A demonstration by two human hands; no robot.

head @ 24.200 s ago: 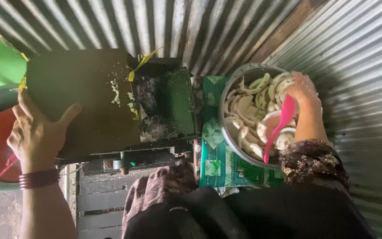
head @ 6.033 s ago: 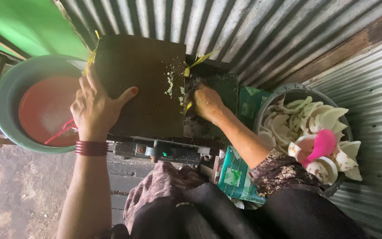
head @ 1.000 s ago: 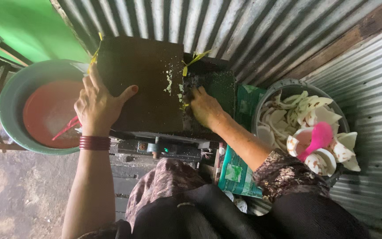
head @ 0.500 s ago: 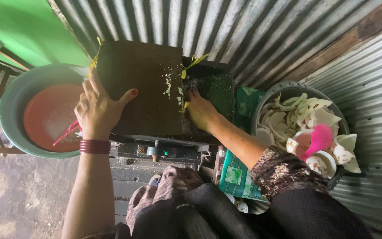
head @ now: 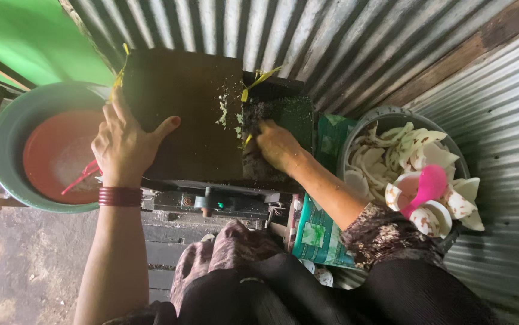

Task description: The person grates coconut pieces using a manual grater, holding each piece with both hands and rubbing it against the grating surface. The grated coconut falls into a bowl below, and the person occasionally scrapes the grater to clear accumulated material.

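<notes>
Little has shifted in the last half second: both hands sit where they were on the machine, and the view has only drifted slightly.

Corrugated metal sheeting point(head: 331, 42) walls the corner on two sides, with a green panel point(head: 24, 36) at upper left and bare ground below. One dark slicing machine point(head: 211, 120) stands on a wooden bench point(head: 163, 241).

One left hand point(head: 127, 144) lies flat and spread on the machine's dark flat cover point(head: 181, 102), thumb out to the side, gripping nothing. One right hand point(head: 277, 147) presses down in the feed opening just right of that cover; its fingers curl down, and whether they hold anything cannot be told. Pale green shreds point(head: 223, 111) cling between the two hands.

Left of the left hand, one teal basin point(head: 6, 132) holds one red bowl point(head: 55, 150). Right of the right forearm, one metal bowl point(head: 392, 114) holds many white slices point(head: 392, 156) and one pink scoop point(head: 428, 183). One red bangle point(head: 120, 196) circles the left wrist.
</notes>
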